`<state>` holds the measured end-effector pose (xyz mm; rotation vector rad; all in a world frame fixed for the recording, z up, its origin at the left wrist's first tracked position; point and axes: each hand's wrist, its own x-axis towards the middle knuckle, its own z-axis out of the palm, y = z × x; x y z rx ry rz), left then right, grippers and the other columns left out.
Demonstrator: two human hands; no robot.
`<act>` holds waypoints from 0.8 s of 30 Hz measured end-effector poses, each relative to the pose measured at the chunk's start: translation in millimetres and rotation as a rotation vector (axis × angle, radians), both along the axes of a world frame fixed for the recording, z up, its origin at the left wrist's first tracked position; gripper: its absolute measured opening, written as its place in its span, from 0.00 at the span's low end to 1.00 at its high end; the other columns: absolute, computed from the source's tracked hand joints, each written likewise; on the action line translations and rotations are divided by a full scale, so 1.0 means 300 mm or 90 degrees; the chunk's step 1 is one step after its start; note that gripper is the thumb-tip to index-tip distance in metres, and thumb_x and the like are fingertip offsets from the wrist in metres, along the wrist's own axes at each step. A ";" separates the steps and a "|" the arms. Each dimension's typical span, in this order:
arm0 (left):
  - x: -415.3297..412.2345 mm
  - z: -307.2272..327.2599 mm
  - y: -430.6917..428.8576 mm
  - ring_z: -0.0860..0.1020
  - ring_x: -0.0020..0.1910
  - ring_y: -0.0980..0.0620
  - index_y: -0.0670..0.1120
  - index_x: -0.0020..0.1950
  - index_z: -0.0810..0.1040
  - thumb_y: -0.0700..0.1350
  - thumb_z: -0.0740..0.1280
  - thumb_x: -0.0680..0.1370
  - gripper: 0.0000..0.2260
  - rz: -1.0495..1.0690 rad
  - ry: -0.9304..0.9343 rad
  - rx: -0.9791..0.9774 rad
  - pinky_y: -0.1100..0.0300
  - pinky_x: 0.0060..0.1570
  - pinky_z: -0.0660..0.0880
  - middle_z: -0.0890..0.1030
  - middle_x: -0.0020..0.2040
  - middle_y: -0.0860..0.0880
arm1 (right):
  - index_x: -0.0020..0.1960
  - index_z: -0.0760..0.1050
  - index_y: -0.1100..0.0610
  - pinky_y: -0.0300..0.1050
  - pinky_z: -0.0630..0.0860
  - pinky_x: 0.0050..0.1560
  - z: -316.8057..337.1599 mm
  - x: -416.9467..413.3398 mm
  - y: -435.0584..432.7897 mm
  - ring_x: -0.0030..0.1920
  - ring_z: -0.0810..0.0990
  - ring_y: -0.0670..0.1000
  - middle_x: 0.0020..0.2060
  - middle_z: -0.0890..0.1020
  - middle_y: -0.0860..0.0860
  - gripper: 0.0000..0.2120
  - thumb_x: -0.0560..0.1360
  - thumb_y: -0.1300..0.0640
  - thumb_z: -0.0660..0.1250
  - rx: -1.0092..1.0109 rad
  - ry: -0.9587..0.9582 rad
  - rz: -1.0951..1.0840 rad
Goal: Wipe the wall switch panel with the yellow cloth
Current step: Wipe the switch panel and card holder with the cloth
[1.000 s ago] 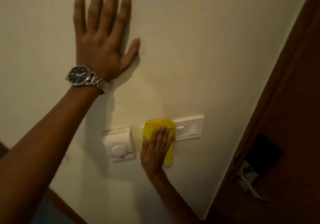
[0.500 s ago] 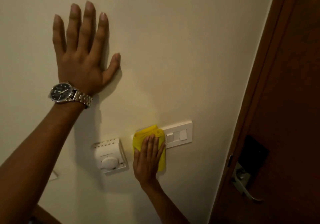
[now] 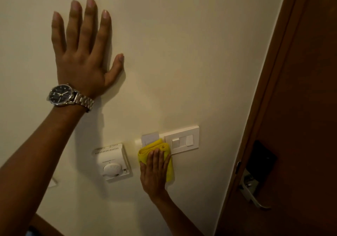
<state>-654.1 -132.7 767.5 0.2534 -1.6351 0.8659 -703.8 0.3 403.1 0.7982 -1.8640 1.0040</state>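
Note:
A white wall switch panel point(image 3: 182, 141) is fixed low on the cream wall, with rocker switches on its right half and a key-card slot holding a white card point(image 3: 149, 137) on its left. My right hand point(image 3: 155, 172) presses the folded yellow cloth point(image 3: 165, 149) flat against the panel's lower left part and the wall just below it. The cloth covers the lower left corner of the panel. My left hand point(image 3: 82, 53) lies flat on the wall high up at the left, fingers spread, with a steel wristwatch point(image 3: 63, 95) on the wrist.
A white thermostat with a round dial point(image 3: 112, 162) sits on the wall just left of the cloth. A brown wooden door point(image 3: 300, 108) with a metal lever handle point(image 3: 252, 193) and dark lock plate fills the right side. A second small wall plate point(image 3: 52, 182) shows at the lower left.
My right hand has slid the yellow cloth down off the panel's upper left, so the card in the slot now shows. My left hand stays flat on the wall.

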 end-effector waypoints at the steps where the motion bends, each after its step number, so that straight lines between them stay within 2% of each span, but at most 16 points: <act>1: 0.002 0.002 0.001 0.56 0.83 0.36 0.48 0.87 0.51 0.63 0.56 0.85 0.34 -0.002 0.000 0.000 0.47 0.83 0.35 0.56 0.85 0.42 | 0.83 0.44 0.60 0.65 0.45 0.81 0.014 0.002 -0.003 0.83 0.45 0.59 0.83 0.46 0.58 0.31 0.87 0.47 0.49 0.011 0.003 -0.013; 2: 0.004 0.002 0.003 0.56 0.83 0.36 0.48 0.87 0.51 0.63 0.56 0.85 0.34 -0.004 -0.002 0.002 0.45 0.83 0.37 0.56 0.84 0.41 | 0.83 0.44 0.60 0.65 0.44 0.82 0.043 0.006 -0.015 0.83 0.46 0.60 0.83 0.46 0.58 0.31 0.87 0.47 0.49 0.004 -0.009 -0.015; 5: 0.000 0.002 0.008 0.57 0.82 0.35 0.48 0.87 0.51 0.62 0.55 0.86 0.34 -0.005 -0.013 0.011 0.35 0.81 0.51 0.57 0.84 0.40 | 0.83 0.48 0.60 0.66 0.43 0.82 0.124 0.005 -0.070 0.83 0.50 0.61 0.83 0.51 0.57 0.30 0.87 0.46 0.51 -0.057 -0.071 -0.004; 7: -0.001 0.006 0.011 0.58 0.82 0.35 0.48 0.87 0.52 0.62 0.55 0.86 0.33 0.000 -0.020 0.017 0.32 0.79 0.55 0.58 0.84 0.40 | 0.83 0.48 0.61 0.65 0.43 0.82 0.105 0.006 -0.073 0.83 0.50 0.60 0.83 0.52 0.57 0.30 0.87 0.46 0.51 -0.052 -0.094 0.008; 9: 0.005 0.006 0.016 0.58 0.82 0.34 0.47 0.86 0.53 0.62 0.55 0.86 0.33 0.006 -0.025 0.026 0.31 0.78 0.57 0.59 0.84 0.39 | 0.83 0.49 0.62 0.64 0.43 0.82 0.029 0.000 -0.034 0.83 0.47 0.60 0.81 0.54 0.60 0.30 0.88 0.46 0.49 -0.001 -0.069 -0.004; 12: 0.014 0.010 0.033 0.59 0.81 0.33 0.45 0.86 0.55 0.62 0.55 0.86 0.33 0.013 -0.026 0.028 0.30 0.78 0.58 0.59 0.83 0.38 | 0.76 0.61 0.66 0.64 0.44 0.81 -0.031 0.004 0.017 0.83 0.46 0.62 0.77 0.58 0.65 0.27 0.88 0.46 0.47 0.101 -0.044 -0.032; 14: 0.017 0.008 0.037 0.59 0.81 0.34 0.45 0.86 0.55 0.61 0.55 0.87 0.33 0.019 -0.024 0.030 0.29 0.78 0.59 0.59 0.83 0.38 | 0.79 0.56 0.66 0.65 0.43 0.82 0.031 0.004 -0.006 0.83 0.45 0.61 0.77 0.60 0.65 0.28 0.88 0.47 0.47 0.080 -0.060 -0.031; 16: 0.014 0.006 0.034 0.58 0.82 0.34 0.45 0.86 0.54 0.61 0.55 0.87 0.33 0.023 -0.031 0.030 0.30 0.78 0.58 0.59 0.83 0.38 | 0.83 0.48 0.63 0.64 0.42 0.82 0.092 0.003 -0.034 0.83 0.46 0.60 0.82 0.52 0.62 0.30 0.88 0.46 0.48 0.028 -0.082 -0.023; 17: 0.011 0.008 0.033 0.58 0.82 0.34 0.45 0.86 0.54 0.62 0.55 0.86 0.33 0.022 -0.032 0.027 0.30 0.78 0.58 0.59 0.83 0.38 | 0.83 0.47 0.62 0.64 0.42 0.82 0.110 0.002 -0.041 0.83 0.47 0.60 0.83 0.49 0.60 0.30 0.88 0.46 0.48 0.013 -0.092 -0.010; 19: 0.009 0.008 0.037 0.59 0.82 0.34 0.45 0.86 0.54 0.62 0.55 0.86 0.33 0.028 -0.031 0.031 0.30 0.78 0.58 0.59 0.83 0.38 | 0.82 0.52 0.64 0.62 0.43 0.83 0.075 0.005 -0.017 0.83 0.47 0.59 0.83 0.45 0.59 0.28 0.88 0.47 0.47 0.022 -0.097 0.005; 21: 0.010 0.000 0.040 0.59 0.81 0.33 0.44 0.86 0.54 0.61 0.55 0.86 0.33 0.035 -0.036 0.034 0.29 0.77 0.58 0.59 0.83 0.38 | 0.79 0.57 0.65 0.61 0.43 0.82 -0.021 0.011 0.042 0.83 0.45 0.60 0.83 0.42 0.60 0.27 0.88 0.48 0.45 0.083 -0.048 -0.013; 22: 0.012 -0.011 0.040 0.59 0.81 0.33 0.44 0.86 0.54 0.61 0.55 0.86 0.33 0.034 -0.037 0.035 0.29 0.77 0.59 0.59 0.83 0.38 | 0.78 0.58 0.65 0.61 0.43 0.82 -0.058 0.020 0.057 0.83 0.43 0.60 0.82 0.44 0.61 0.26 0.88 0.49 0.44 0.121 -0.035 -0.027; 24: 0.005 -0.028 0.033 0.59 0.81 0.33 0.44 0.86 0.55 0.61 0.55 0.87 0.33 0.036 -0.044 0.038 0.29 0.77 0.59 0.59 0.83 0.37 | 0.77 0.60 0.65 0.62 0.43 0.82 -0.056 0.029 0.036 0.83 0.42 0.61 0.80 0.54 0.64 0.26 0.88 0.48 0.45 0.139 -0.040 -0.048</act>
